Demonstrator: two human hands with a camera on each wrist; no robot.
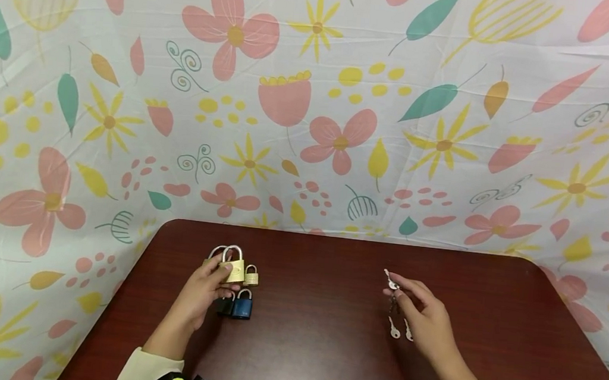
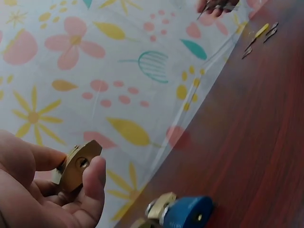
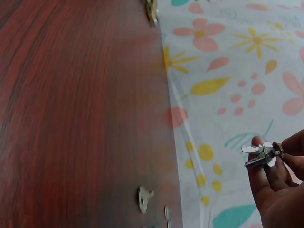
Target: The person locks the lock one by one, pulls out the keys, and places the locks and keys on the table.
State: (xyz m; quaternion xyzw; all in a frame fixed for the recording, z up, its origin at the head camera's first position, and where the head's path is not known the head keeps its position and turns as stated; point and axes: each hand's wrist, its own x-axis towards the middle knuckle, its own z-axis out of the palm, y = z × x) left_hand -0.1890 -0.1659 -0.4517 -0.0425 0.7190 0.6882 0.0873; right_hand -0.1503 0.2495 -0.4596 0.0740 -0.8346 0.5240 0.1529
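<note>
My left hand [image 1: 210,284] grips a brass padlock [image 1: 235,273] between thumb and fingers, its silver shackle pointing up. The keyhole in the padlock's underside faces the camera in the left wrist view. Beside it on the table are a small brass padlock [image 1: 251,279], a blue padlock [image 1: 242,308] and a black padlock [image 1: 225,306]. Another shackle [image 1: 216,251] shows behind the held padlock, its body mostly hidden. Over on the right, my right hand [image 1: 430,320] pinches a few small silver keys [image 3: 261,156] between thumb and fingers.
Under the right hand, loose keys [image 1: 394,329] lie on the dark red-brown table [image 1: 314,334]; one in the left wrist view has a yellow part [image 2: 261,30]. A flower-print cloth [image 1: 309,125] hangs behind the table's far edge and along its sides.
</note>
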